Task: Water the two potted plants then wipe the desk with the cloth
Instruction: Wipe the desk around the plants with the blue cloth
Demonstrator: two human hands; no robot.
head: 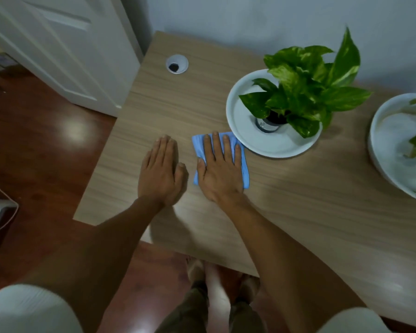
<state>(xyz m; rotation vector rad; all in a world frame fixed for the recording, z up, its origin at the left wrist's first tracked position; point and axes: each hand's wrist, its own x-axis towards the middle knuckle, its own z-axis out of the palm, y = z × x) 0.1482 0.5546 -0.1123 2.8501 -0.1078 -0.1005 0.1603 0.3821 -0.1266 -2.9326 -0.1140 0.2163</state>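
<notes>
A folded blue cloth (243,164) lies on the wooden desk (298,200), and my right hand (220,169) presses flat on top of it with fingers spread. My left hand (161,171) rests flat on the bare desk just left of the cloth, fingers together, holding nothing. Just beyond the cloth stands a leafy green potted plant (305,92) in a small pot on a white round dish (269,145). A second white dish (394,150) with a few leaves of another plant shows at the right edge, partly cut off.
A round cable grommet (177,64) sits in the desk near its far left corner. A white door (58,44) and a reddish wooden floor (46,152) lie left of the desk. A grey wall runs behind it. My legs and feet show below the desk's near edge.
</notes>
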